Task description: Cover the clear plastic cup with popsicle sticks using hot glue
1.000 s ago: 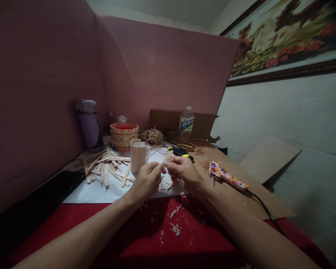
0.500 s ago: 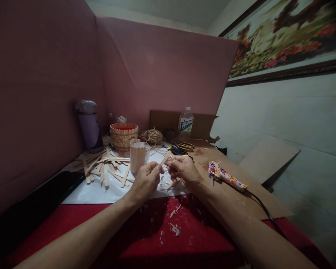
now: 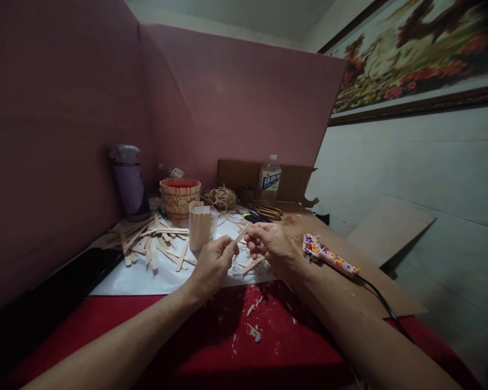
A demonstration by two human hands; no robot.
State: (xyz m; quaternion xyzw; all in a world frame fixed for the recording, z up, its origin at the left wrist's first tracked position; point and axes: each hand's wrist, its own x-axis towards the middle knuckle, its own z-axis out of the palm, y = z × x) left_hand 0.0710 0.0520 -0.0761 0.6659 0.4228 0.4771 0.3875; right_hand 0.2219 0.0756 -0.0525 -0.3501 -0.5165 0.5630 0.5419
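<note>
A wooden craft stick (image 3: 242, 233) is pinched at its lower end by my left hand (image 3: 216, 261), whose fingers are closed. My right hand (image 3: 273, 246) has its thumb and fingers closed on the stick's upper end. Just behind my left hand stands a clear plastic cup (image 3: 214, 222), its near side covered with upright craft sticks (image 3: 200, 230). To the left, a loose pile of craft sticks (image 3: 152, 241) lies on white paper (image 3: 124, 284). Wood scraps (image 3: 252, 264) lie beneath my right hand.
A glue gun (image 3: 329, 256) with a cord rests on cardboard (image 3: 374, 292) at right. Behind are a stick-covered basket (image 3: 180, 200), twine (image 3: 222, 198), scissors (image 3: 268, 211), pliers (image 3: 250, 218), a plastic bottle (image 3: 270, 181) and a purple flask (image 3: 130, 187). Shavings litter the red cloth (image 3: 211, 346).
My right hand has shifted slightly to the right, and the stick has turned a little between my hands. The cup and the pile have not moved.
</note>
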